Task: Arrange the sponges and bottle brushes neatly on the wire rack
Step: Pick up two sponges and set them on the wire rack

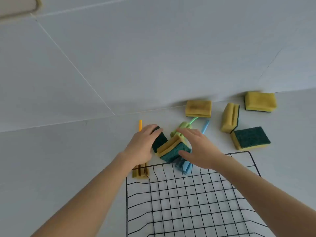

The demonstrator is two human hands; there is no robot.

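Note:
A black wire rack lies on the white surface in front of me. Just beyond its far edge my left hand grips a sponge with a dark green pad. My right hand holds a yellow sponge with a teal pad pressed against it. A green bottle brush, a blue bottle brush and a yellow bottle brush lie under and around my hands, partly hidden. Several more yellow and green sponges lie to the right: one, another on its side, a third pad-up.
A further sponge rests against the white wall at the far right. The yellow brush's head sits at the rack's far left corner. Bare white surface stretches to the left of the rack.

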